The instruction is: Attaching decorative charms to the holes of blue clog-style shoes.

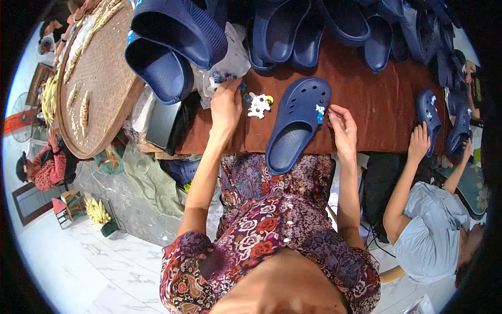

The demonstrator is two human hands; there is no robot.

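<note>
A navy clog (293, 125) lies in front of me on the brown cloth, toe pointing away and heel reaching past the near table edge. A small white and blue charm (320, 113) sits on its right side. Beside that side is my right hand (343, 131), its fingers loosely curved and apart, fingertips close to the clog's edge. My left hand (226, 107) reaches to a clear plastic bag (230, 57) of small charms, fingers drawn together; whatever they pinch is hidden. Between that hand and the clog lies a little heap of white charms (258, 105), one with yellow.
More navy clogs (277, 31) crowd the table's far side, with a stacked pair (162, 63) at the left. A round woven tray (94, 83) with corn cobs stands further left. On the right, a co-worker in a light blue top (431, 225) handles other clogs (430, 118).
</note>
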